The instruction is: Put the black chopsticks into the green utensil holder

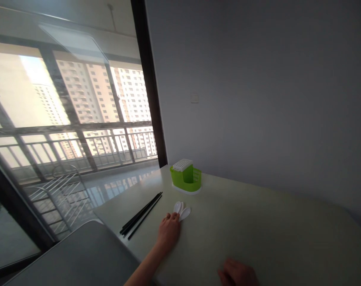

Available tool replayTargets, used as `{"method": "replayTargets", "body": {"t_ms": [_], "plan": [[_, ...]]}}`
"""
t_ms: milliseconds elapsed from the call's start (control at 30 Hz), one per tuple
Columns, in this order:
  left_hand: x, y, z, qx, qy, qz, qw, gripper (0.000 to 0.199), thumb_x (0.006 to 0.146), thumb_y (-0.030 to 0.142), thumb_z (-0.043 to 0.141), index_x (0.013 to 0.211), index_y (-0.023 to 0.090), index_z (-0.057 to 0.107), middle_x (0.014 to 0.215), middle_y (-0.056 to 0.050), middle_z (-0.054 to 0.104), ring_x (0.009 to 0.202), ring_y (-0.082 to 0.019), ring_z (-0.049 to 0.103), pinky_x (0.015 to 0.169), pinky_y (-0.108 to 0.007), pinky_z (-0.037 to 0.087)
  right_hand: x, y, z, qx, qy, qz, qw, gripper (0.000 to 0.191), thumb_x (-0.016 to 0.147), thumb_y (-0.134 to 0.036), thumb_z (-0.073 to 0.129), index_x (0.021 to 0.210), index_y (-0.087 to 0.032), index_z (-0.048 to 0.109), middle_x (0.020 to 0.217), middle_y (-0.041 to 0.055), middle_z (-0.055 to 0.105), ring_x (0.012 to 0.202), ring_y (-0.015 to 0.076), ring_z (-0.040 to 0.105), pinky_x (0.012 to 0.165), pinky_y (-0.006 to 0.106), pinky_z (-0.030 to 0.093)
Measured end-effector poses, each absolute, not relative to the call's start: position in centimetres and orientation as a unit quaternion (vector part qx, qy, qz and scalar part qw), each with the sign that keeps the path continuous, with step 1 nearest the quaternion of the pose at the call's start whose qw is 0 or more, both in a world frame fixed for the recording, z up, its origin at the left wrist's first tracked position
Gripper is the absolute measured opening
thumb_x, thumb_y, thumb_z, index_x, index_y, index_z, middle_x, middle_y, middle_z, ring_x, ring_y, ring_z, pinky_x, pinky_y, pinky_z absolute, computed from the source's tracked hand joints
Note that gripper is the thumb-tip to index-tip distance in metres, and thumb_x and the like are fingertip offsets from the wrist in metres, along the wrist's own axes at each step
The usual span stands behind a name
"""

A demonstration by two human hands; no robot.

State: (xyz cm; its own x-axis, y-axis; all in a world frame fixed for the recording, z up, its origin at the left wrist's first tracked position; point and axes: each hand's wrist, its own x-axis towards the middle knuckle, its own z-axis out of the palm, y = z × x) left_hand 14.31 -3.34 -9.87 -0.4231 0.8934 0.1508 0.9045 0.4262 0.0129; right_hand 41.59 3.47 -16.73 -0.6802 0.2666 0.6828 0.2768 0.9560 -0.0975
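I see a green caddy (186,177) standing on the table (257,238) near the wall (257,99). One of its compartments is capped with a white slotted lid (182,164); the other is an open basket with perforated sides, and I cannot tell whether anything lies inside it.

My left hand (168,232) is flat on the table, its fingertips on the handles of two white spoons (182,210) (small, glossy, bowls pointing toward the caddy and fanned slightly apart). The hand covers the handles, so I cannot tell whether it grips them or only rests on them. The spoons lie between the caddy and that hand.

Just left of the spoons, black chopsticks (141,215) lie bundled on the table, angled toward the caddy.

My right hand (238,273) rests near the bottom edge, fingers loosely curled, holding nothing.
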Motion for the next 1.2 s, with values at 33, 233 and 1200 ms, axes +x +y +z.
{"method": "replayTargets", "body": {"t_ms": [33, 233, 1200], "plan": [[15.8, -3.2, -9.9, -0.545, -0.835, -0.049, 0.057, 0.036, 0.085, 0.020, 0.037, 0.116, 0.018, 0.056, 0.121, -0.005, 0.056, 0.109, -0.022, 0.047, 0.094, -0.034, 0.037, 41.9, 3.5, -16.1, -0.162, -0.910, 0.003, 0.381, 0.030, 0.085, -0.025, 0.043, 0.056, -0.020, 0.046, 0.051, -0.0041, 0.051, 0.042, 0.0070, 0.049, 0.043, 0.019, 0.030], [25.2, -1.9, -11.3, -0.594, -0.799, -0.077, 0.051, 0.034, 0.087, 0.017, 0.038, 0.114, 0.020, 0.057, 0.113, -0.010, 0.058, 0.106, -0.024, 0.049, 0.089, -0.037, 0.042, 44.4, 4.5, -13.2, -0.300, -0.834, 0.103, 0.452, 0.037, 0.090, -0.038, 0.041, 0.058, -0.021, 0.041, 0.051, -0.0063, 0.041, 0.044, 0.0076, 0.042, 0.046, 0.018, 0.033], [35.0, -1.2, -13.1, -0.669, -0.723, -0.158, -0.069, 0.040, 0.079, 0.045, 0.053, 0.118, 0.036, 0.053, 0.126, -0.007, 0.053, 0.110, -0.031, 0.049, 0.073, -0.040, 0.054, 48.1, 7.3, -13.4, -0.422, -0.766, 0.117, 0.471, 0.039, 0.087, -0.052, 0.041, 0.060, -0.023, 0.043, 0.048, -0.0062, 0.043, 0.043, 0.0105, 0.042, 0.046, 0.020, 0.035]]}}
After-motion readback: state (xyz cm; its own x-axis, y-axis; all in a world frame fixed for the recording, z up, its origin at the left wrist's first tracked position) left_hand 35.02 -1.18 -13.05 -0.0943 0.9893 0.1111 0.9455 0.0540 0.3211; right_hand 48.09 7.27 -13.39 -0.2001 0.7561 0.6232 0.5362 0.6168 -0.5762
